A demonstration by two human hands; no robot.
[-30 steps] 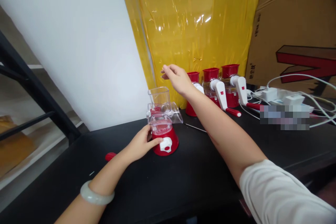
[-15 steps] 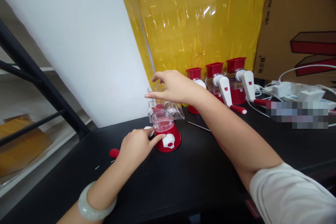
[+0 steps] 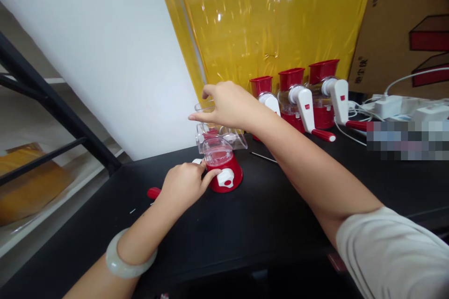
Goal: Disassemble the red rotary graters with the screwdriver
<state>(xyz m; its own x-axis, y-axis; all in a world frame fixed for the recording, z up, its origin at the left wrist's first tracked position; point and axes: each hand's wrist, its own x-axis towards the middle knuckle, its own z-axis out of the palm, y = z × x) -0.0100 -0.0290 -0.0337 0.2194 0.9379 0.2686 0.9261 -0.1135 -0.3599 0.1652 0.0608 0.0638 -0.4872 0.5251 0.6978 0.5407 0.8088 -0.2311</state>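
**Red-and-clear plastic rotary grater upright on a black table**

Nearest, a pale, smooth bangle rings the left wrist. The left hand is partly closed on the grater's red base, thumb at the front against a white knob, fingertips mostly hidden at the left side. A rounded red handle shows left of that wrist. The right hand arches over the grater's clear top, thumb and forefinger parted; whether it grips the rim I cannot tell. To the right lies a thin metal rod. Farther right stand three red-and-white hand-crank graters, with white plugs beside them. A translucent yellow plastic sheet hangs behind.
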